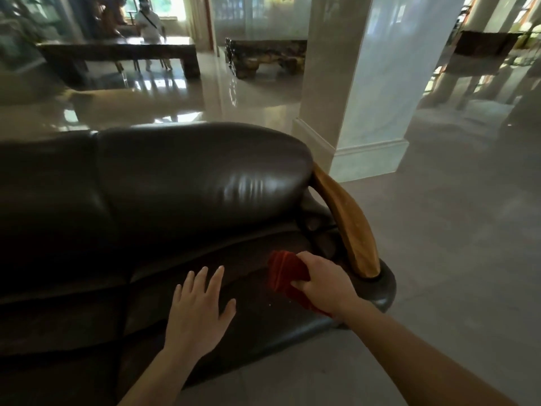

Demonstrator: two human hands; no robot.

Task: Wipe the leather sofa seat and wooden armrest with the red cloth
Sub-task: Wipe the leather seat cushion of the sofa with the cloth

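A dark brown leather sofa fills the lower left, its seat (251,294) below a rounded backrest (190,183). My right hand (323,281) grips a folded red cloth (285,272) on the right end of the seat, close to the light wooden armrest (348,224) that curves down the sofa's right side. My left hand (200,306) lies flat on the seat with fingers spread, a little left of the cloth and holding nothing.
A white square pillar (360,83) stands right behind the sofa's right end. Glossy tiled floor (453,230) spreads to the right. Dark wooden benches (117,51) and a carved table (266,57) stand far back, with a person in white (149,24) beyond them.
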